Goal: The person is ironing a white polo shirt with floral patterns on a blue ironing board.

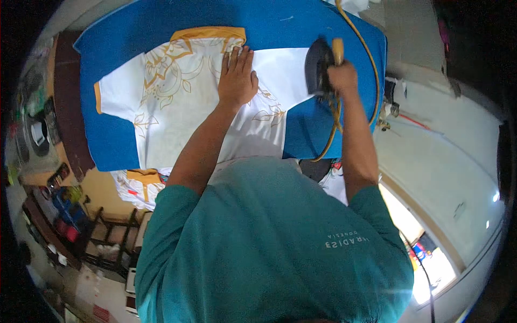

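A white short-sleeved shirt [177,97] with gold floral print, a mustard collar [210,32] and a mustard cuff on its left sleeve in view lies spread over a blue cloth-covered ironing surface [113,145]. My left hand [239,78] rests flat on the shirt just below the collar, fingers slightly apart, holding nothing. In my right hand [343,78] is the handle of a dark clothes iron [317,66]. The iron stands at the end of the right sleeve and hides its cuff. A yellowish cord or hose [373,72] curves from the iron across the blue cloth.
More white and mustard garments [143,181] lie below the near left edge. A dark brown board [72,101] runs along the left side, beside a cluttered shelf. A dark stool frame [113,230] stands at lower left. White fabric [355,6] lies at the far right corner.
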Available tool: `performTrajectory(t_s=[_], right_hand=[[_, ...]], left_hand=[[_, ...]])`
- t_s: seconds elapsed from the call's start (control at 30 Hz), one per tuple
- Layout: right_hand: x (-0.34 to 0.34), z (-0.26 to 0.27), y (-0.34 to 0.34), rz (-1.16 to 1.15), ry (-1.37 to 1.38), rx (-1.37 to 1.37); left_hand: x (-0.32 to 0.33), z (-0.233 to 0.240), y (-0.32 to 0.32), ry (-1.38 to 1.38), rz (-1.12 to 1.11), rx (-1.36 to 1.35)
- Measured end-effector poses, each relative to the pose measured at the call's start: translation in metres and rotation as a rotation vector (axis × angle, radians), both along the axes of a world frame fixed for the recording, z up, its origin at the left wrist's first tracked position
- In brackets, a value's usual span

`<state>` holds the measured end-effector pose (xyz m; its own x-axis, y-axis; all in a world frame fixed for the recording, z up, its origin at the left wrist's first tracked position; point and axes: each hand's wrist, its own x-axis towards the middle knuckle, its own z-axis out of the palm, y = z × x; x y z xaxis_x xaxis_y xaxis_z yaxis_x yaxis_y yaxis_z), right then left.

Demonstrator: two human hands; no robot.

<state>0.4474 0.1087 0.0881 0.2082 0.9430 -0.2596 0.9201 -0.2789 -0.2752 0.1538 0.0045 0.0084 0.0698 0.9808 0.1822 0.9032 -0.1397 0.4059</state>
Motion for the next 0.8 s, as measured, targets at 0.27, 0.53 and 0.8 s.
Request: performTrajectory(t_s=[0.27, 0.53, 0.8], right_hand=[[0.015, 0.006, -0.054, 0.114, 0.001, -0.116], [0.092, 0.012, -0.133, -0.251, -0.385, 0.221], [-0.015, -0.060, -0.094, -0.185, -0.077, 0.267]], left_hand=[[0.003, -0.004, 0.002, 0.050, -0.017, -0.010], [0.010, 0.029, 0.012, 0.242, -0.088, -0.047], [0.063, 0.062, 0.095, 0.427, -0.151, -0.466]])
